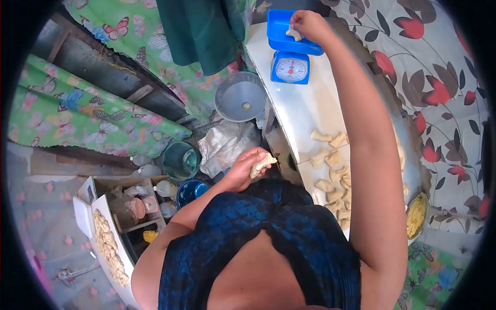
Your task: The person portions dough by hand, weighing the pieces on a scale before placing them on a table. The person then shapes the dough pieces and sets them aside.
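White worktop (305, 108), smooth and glossy, running away from us; a floral cloth (439, 77) lies along its right side. On the near stretch sits a heap of cut dough pieces (333, 175), pale, matte, irregular lumps with torn ends, a good number of them touching one another. We judge these as portions already cut, so the work looks well under way; whether they have all been weighed we cannot tell.

At the far end, a blue kitchen scale (290, 54), hard plastic, square tray above a round white dial. Our right hand (310, 26) reaches over the tray, fingertips pinched on a small dough piece (294, 34) resting in it: weighing in progress.

Our left hand (243, 168) hangs off the worktop's edge, near our chest, fingers curled and pressed around a soft dough lump (263, 164), which bulges out past the thumb. That one looks not yet weighed.

Left, below: a long white tray (88, 227) with a row of small, knobbly pale pieces.
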`<state>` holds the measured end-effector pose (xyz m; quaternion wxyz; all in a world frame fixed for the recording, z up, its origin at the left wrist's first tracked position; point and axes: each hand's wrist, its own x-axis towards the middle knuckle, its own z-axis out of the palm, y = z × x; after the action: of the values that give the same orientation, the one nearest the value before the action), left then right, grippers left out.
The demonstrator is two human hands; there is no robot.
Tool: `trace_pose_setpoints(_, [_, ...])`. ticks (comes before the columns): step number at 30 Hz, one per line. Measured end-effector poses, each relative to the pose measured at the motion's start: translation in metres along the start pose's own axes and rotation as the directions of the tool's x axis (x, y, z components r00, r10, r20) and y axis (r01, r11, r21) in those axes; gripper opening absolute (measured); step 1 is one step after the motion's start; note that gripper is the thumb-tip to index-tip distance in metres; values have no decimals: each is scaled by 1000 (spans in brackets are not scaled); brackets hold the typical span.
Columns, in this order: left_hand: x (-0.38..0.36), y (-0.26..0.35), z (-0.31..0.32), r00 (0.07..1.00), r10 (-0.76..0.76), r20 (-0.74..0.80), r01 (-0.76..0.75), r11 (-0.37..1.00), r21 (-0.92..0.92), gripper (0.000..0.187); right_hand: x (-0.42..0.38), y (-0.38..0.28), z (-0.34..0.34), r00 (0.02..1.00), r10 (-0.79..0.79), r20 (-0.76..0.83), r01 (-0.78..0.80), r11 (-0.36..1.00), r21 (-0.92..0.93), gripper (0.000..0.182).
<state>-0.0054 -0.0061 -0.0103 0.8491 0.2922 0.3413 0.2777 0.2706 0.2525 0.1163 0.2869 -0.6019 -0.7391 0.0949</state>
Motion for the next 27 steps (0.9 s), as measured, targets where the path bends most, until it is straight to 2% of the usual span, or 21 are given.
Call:
trace_pose_setpoints(4, [-3, -2, 0, 1000, -5, 18, 5, 1000, 18, 15, -9, -7, -12, 996, -28, -88, 20, 996, -87, 22])
trace_pose_setpoints(6, [-4, -2, 1, 999, -10, 39, 9, 999, 45, 15, -29, -26, -35, 972, -110, -207, 109, 994, -18, 20])
trace_pose_setpoints(7, [-5, -2, 3, 999, 3, 54, -6, 998, 55, 15, -40, -36, -41, 924, -154, -349, 165, 986, 2, 15])
trace_pose_setpoints(8, [-5, -1, 5, 997, 18, 71, -22, 998, 65, 16, -54, -39, -44, 925, -145, -350, 157, 988, 5, 15])
trace_pose_setpoints(10, [-4, -2, 6, 996, 9, 89, -13, 999, 48, 17, -89, -46, -47, 946, -87, -313, 198, 918, 343, 22])
trace_pose_setpoints(12, [-4, 1, 12, 987, 68, 149, -76, 996, 51, 15, -152, -71, -45, 985, -154, -72, 170, 863, 476, 24])
trace_pose_setpoints(13, [-3, 1, 13, 987, 65, 145, -73, 996, 51, 15, -182, -79, -36, 966, -257, 28, 212, 851, 481, 28])
trace_pose_setpoints(14, [-3, 1, 14, 984, 58, 169, -67, 997, 50, 18, -208, -91, -33, 926, -323, 197, 206, 867, 454, 34])
trace_pose_setpoints(16, [-4, 4, 21, 981, 49, 189, -59, 997, 48, 20, -253, -97, -4, 835, -519, 185, 366, 774, 518, 39])
trace_pose_setpoints(18, [-5, 9, 36, 974, 13, 226, -34, 995, 92, 23, -285, -105, 16, 891, -346, 294, 145, 830, 539, 41])
trace_pose_setpoints(19, [-1, 5, 36, 968, 28, 249, -53, 994, 94, 22, -295, -105, 17, 890, -348, 294, 144, 828, 543, 41])
trace_pose_setpoints(21, [3, 1, 37, 961, -6, 278, -33, 990, 137, 20, -309, -102, 16, 942, -172, 290, -12, 843, 537, 40])
trace_pose_setpoints(22, [4, 1, 40, 950, -42, 310, -16, 983, 183, 18, -314, -99, 14, 941, -173, 291, -13, 842, 540, 40])
trace_pose_setpoints(24, [5, -1, 48, 953, -31, 301, -36, 976, 215, 15, -321, -95, 9, 942, -68, 328, -93, 886, 453, 36])
trace_pose_setpoints(25, [6, -2, 50, 959, -49, 279, -17, 973, 229, 14, -323, -97, 7, 941, -68, 331, -96, 885, 455, 36])
trace_pose_setpoints(27, [6, -3, 52, 964, -65, 258, 0, 970, 244, 13, -322, -104, 5, 978, -69, 198, -28, 892, 451, 28])
